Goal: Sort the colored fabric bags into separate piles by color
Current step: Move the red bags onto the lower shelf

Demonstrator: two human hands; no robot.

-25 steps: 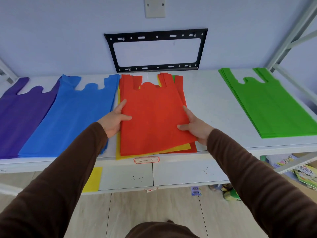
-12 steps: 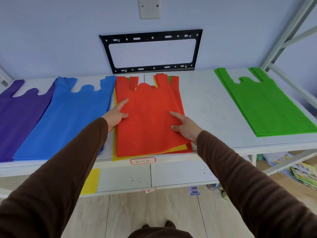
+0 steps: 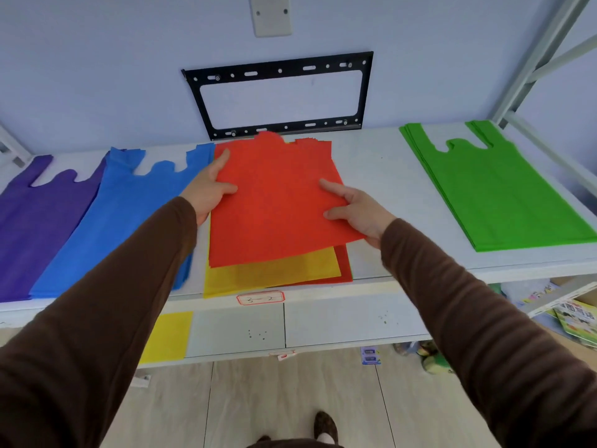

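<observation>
A red fabric bag (image 3: 274,202) is lifted off the mixed stack in the middle of the white shelf (image 3: 381,176), tilted up toward the wall. My left hand (image 3: 210,189) grips its left edge and my right hand (image 3: 355,211) grips its lower right corner. Under it a yellow bag (image 3: 274,270) and another red bag (image 3: 345,263) still lie flat. A blue pile (image 3: 113,221) lies just left, a purple pile (image 3: 38,215) at the far left, a green pile (image 3: 497,189) at the right.
A black metal bracket (image 3: 277,95) is fixed to the wall behind the stack. A grey shelf upright (image 3: 529,59) rises at the right. On the lower shelf lies a yellow sheet (image 3: 166,336). Booklets (image 3: 575,318) lie at the lower right. The floor is wooden.
Both hands have closed on the top red bag and raised it from the stack, pushing it toward the wall; the yellow bag beneath now shows more.
</observation>
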